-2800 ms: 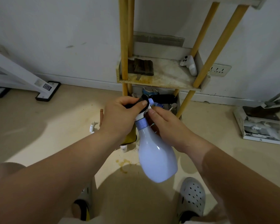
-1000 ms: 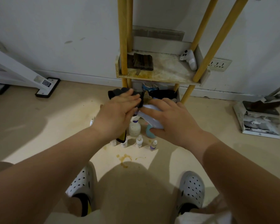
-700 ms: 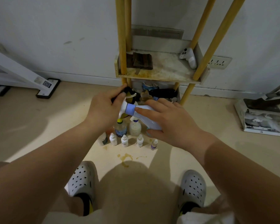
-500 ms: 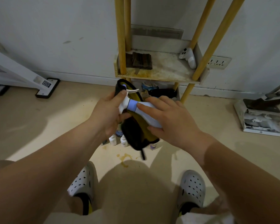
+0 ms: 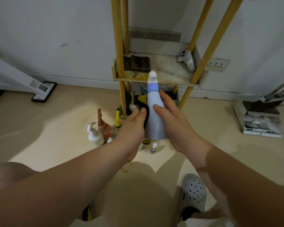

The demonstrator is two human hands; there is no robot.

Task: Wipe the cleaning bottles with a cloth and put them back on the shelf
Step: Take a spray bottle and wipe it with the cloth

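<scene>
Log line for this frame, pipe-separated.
phase: wipe | right hand: grips pale blue plastic spray bottle, upright | left hand: holds black cloth to its side | reshelved: no

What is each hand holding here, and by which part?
Right hand grips the bottle round its body. Left hand holds the cloth against the bottle's side.

Head view, steeply downward, toward shelf [image 5: 156,76]

Pale lilac spray bottle [image 5: 155,118] upright, dark cloth [image 5: 147,114] against its left side, before the stained shelf [image 5: 170,74].
</scene>
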